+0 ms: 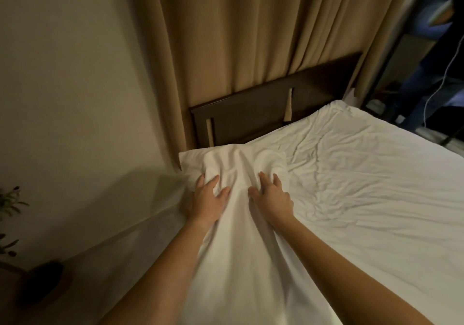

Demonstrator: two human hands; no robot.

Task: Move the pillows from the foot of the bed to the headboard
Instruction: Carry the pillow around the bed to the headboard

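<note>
While the white pillow [241, 164] is lying at the head end of the bed, its far edge touching the dark wooden headboard [251, 106], we are pressing both palms down onto it. Our left hand [207, 199] is resting on the pillow's near left part with fingers spread and slightly curled into the fabric, gripping nothing. Our right hand [272, 196] is lying just beside it on the near right part, fingers likewise splayed and flat on the cloth, not clenched. The pillow is sitting at the left corner of the mattress, on the wrinkled white sheet [364, 174] that is stretching away to the right. Beige curtains [226, 36] are hanging behind the headboard. A leafy plant [10, 206] is showing at the far left edge.
</note>
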